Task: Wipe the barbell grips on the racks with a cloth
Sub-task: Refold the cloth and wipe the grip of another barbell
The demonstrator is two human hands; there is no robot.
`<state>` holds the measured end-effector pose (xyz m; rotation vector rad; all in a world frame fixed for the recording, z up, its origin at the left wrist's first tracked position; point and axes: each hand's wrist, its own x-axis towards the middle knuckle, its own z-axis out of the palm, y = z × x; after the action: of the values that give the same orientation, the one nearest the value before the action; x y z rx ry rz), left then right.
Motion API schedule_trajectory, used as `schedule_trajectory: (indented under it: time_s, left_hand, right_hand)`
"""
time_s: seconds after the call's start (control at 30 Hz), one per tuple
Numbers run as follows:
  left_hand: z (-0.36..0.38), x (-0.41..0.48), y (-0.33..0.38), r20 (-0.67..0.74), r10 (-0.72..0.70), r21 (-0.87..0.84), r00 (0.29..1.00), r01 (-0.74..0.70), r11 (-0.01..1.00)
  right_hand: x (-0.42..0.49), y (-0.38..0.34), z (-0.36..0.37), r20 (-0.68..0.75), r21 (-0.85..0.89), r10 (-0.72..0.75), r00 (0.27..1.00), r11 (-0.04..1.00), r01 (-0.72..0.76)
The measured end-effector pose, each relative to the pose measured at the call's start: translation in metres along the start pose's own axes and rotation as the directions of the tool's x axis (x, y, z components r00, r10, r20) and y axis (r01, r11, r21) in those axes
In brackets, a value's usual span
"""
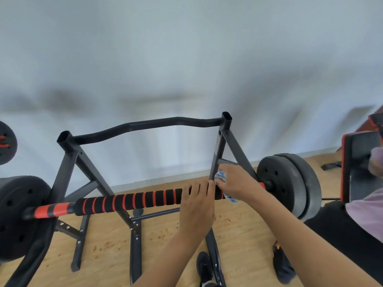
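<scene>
A barbell lies across a dark steel rack [68,164], and its black foam grip [128,201] carries orange rings. My left hand [196,199] curls over the grip just left of the rack's right upright. My right hand [236,183] wraps around the grip's right end with a blue-and-white cloth [221,176] bunched inside the fist; a corner of the cloth hangs below the bar. Black weight plates sit at the right end [290,183] and at the left end [18,214].
The rack's curved top bar [145,125] runs in front of a white wall. A red-and-black bench [360,162] stands to the right, partly behind another person in a lilac top [366,216]. Wooden floor [107,255] lies below, with my shoes near the rack's feet.
</scene>
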<state>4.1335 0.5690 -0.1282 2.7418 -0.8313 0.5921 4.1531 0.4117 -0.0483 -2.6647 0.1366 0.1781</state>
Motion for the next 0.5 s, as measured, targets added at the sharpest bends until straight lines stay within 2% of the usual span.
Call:
schedule_trajectory:
  time_s: [0.1,0.17,0.23,0.3,0.33,0.37,0.4,0.5]
  left_hand:
    - [-0.009,0.005,0.004,0.094,-0.014,-0.015,0.995,0.015,1.000]
    - [-0.021,0.019,0.001,0.239,-0.015,-0.057,0.971,0.030,0.998]
    - [-0.031,0.038,-0.009,0.466,-0.005,-0.158,0.885,0.089,0.983]
    - [-0.040,0.057,-0.018,0.670,0.014,-0.158,0.743,0.124,0.980]
    - [-0.042,0.062,-0.020,0.719,0.013,-0.141,0.695,0.127,0.982]
    - [-0.042,0.064,-0.021,0.736,0.006,-0.128,0.677,0.130,0.983]
    - [-0.042,0.063,-0.019,0.725,-0.005,-0.110,0.689,0.123,0.986]
    - [-0.039,0.048,-0.011,0.573,-0.058,-0.011,0.818,0.078,0.997]
  right_hand:
    - [-0.004,-0.001,-0.002,0.020,0.009,-0.004,1.000,1.000,0.004]
    - [-0.009,-0.001,-0.003,0.021,0.029,-0.015,1.000,0.999,0.014]
    - [-0.017,0.001,-0.003,0.017,0.057,-0.021,1.000,0.998,0.020]
    - [-0.023,0.002,-0.005,0.015,0.084,-0.016,1.000,0.996,0.014]
    - [-0.026,0.003,-0.007,0.019,0.093,-0.018,1.000,0.996,0.016]
    - [-0.028,0.003,-0.008,0.025,0.094,-0.022,0.999,0.995,0.020]
    - [-0.029,0.003,-0.010,0.033,0.090,-0.026,0.999,0.996,0.023]
    - [-0.029,0.004,-0.012,0.054,0.073,-0.024,0.998,0.997,0.020]
